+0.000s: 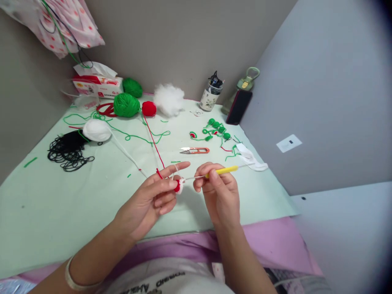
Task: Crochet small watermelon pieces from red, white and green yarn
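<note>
Between its thumb and fingers, my left hand (153,194) pinches a small red and white crochet piece (178,186), its index finger stretched out with white yarn over it. My right hand (219,188) grips a crochet hook by its yellow handle (228,170); the thin metal tip reaches left to the edge of the piece. White yarn runs from the left hand back to a white ball (97,130). Red yarn leads up to a red ball (149,108). Orange-handled thread snips (196,150) lie on the table beyond the hands.
On the pale green table (92,212) are green yarn balls (126,105), black yarn (67,151), white stuffing (169,100), a tissue box (101,85), a pen jar (210,98), a phone (239,107) before a bottle (246,83), small green crochet pieces (216,124) and white fabric (248,155).
</note>
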Motion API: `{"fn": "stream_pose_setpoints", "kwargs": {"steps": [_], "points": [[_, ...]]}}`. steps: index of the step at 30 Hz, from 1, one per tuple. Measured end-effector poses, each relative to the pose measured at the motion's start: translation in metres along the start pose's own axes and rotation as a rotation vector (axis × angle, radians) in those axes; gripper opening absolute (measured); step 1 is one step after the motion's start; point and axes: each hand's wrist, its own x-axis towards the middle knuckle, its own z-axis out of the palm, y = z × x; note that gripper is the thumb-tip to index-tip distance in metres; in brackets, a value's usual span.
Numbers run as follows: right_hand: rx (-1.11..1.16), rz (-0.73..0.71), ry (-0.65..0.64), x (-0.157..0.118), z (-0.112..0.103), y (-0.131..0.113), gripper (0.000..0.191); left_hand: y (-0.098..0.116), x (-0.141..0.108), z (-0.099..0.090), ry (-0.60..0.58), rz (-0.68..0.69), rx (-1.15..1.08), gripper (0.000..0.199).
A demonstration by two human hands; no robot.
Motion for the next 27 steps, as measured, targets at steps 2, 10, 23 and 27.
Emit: {"fn": "stream_pose_setpoints", "kwargs": {"steps": [2,10,23,27], "points": [[0.039,0.032,-0.018,0.000,0.000,0.001,0.019,-0.001,0.000,0.000,0.000,0.035,0.029,0.042],[-0.230,-0.108,-0.023,-0.007,0.004,0.005,0.015,-0.009,0.002,0.001,0.061,0.222,0.286,0.035],[-0.482,-0.288,-0.086,-0.015,0.003,-0.005,0.021,-0.009,-0.001,-0.006,0.123,0.281,0.426,0.030],[-0.764,-0.540,-0.165,-0.020,0.005,-0.005,0.023,-0.010,0.001,-0.007,0.172,0.334,0.515,0.032]]}}
